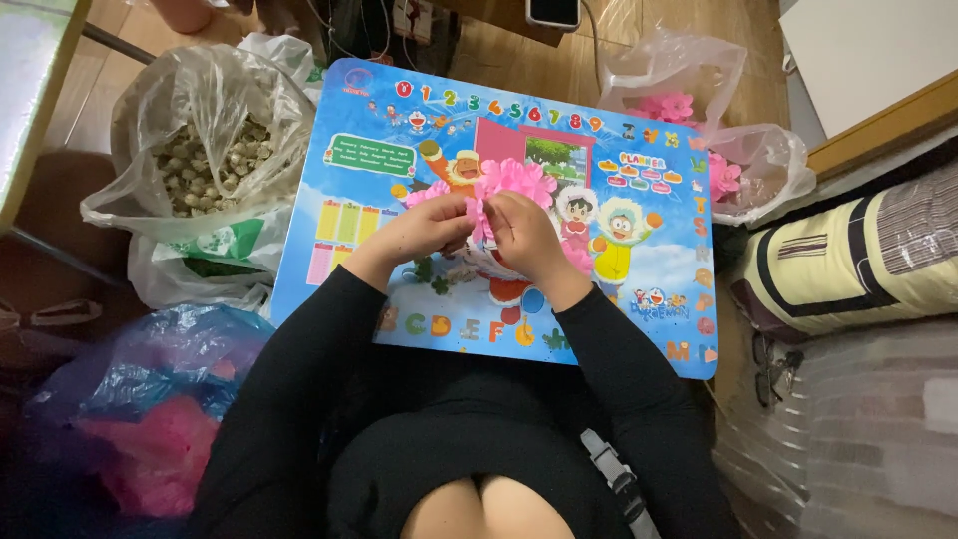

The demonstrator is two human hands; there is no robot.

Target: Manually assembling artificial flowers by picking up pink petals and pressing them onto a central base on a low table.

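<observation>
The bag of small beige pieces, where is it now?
In the head view, the clear bag of small beige pieces sits on the floor at upper left, beside the left edge of the blue cartoon board.

Pink paper flower [514, 185], blue cartoon-printed table [659, 309], black sleeves [299, 379].

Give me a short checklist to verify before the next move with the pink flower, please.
1. Both hands on the flower: ok; left hand and right hand pinch it over the board.
2. Fingers firm on the stem: cannot tell, hidden by petals.
3. Flower complete: cannot tell, its underside is hidden.
4. Bag of finished flowers open, on the right side: ok.
5. Bag of pale pieces open, on the left side: ok.
</observation>
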